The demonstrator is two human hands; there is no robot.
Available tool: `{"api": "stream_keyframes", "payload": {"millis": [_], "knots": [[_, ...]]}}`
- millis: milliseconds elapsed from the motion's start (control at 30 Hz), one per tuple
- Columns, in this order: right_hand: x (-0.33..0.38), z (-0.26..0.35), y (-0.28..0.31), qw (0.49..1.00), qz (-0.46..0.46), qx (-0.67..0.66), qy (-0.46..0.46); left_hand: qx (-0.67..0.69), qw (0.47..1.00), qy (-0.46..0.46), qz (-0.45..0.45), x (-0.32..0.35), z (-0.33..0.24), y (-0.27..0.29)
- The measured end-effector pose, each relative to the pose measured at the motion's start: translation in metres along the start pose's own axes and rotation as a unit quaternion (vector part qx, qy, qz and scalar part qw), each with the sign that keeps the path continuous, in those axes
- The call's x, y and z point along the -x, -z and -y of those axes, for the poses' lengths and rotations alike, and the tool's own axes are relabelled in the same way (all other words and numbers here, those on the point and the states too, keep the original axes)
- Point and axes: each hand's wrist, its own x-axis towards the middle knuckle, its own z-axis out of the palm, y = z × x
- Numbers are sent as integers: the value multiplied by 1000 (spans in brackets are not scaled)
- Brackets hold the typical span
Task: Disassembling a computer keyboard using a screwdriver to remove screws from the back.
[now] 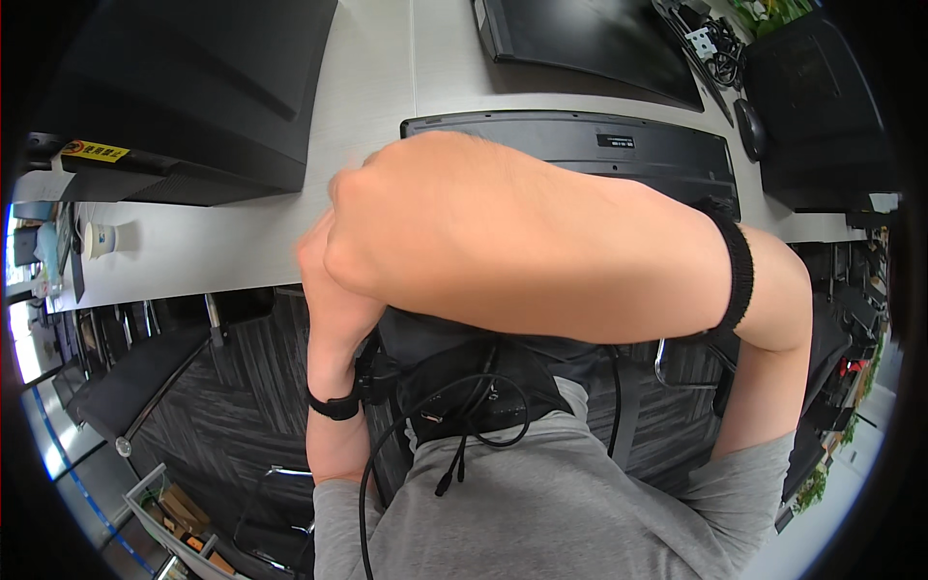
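My right forearm reaches across in front of me from the right, with a black band [735, 271] at the wrist. My right hand [411, 208] is bent into a closed shape at the left, over my left hand [338, 290]. The two hands are pressed together or overlap closely. The left one, with a black wristband [333, 406] below it, looks closed too, but most of its fingers are hidden. Whatever lies between them does not show. Behind the right arm, a black keyboard [561, 140] lies on the desk, apparently underside up.
On the pale desk [372, 77] a large black case [193, 87] stands left and another [817, 106] right. A black monitor [594, 43] is at the back, beside cables [723, 63] and a mouse [749, 129]. A paper cup [99, 240] stands far left. Chairs [145, 382] are around.
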Motion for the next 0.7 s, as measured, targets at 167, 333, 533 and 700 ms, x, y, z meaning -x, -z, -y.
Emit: {"api": "stream_keyframes", "payload": {"millis": [167, 333, 533, 700], "knots": [[4, 0, -4, 1000, -14, -2, 8, 17, 999, 32, 17, 7, -3, 3], [9, 1, -8, 1000, 12, -9, -6, 21, 999, 31, 18, 6, -5, -1], [15, -2, -15, 999, -43, 2, 18, 21, 998, 41, 36, 16, -3, -10], [16, 0, -24, 998, -55, -2, 20, 23, 996, 86, 18, 30, 5, -14]]}}
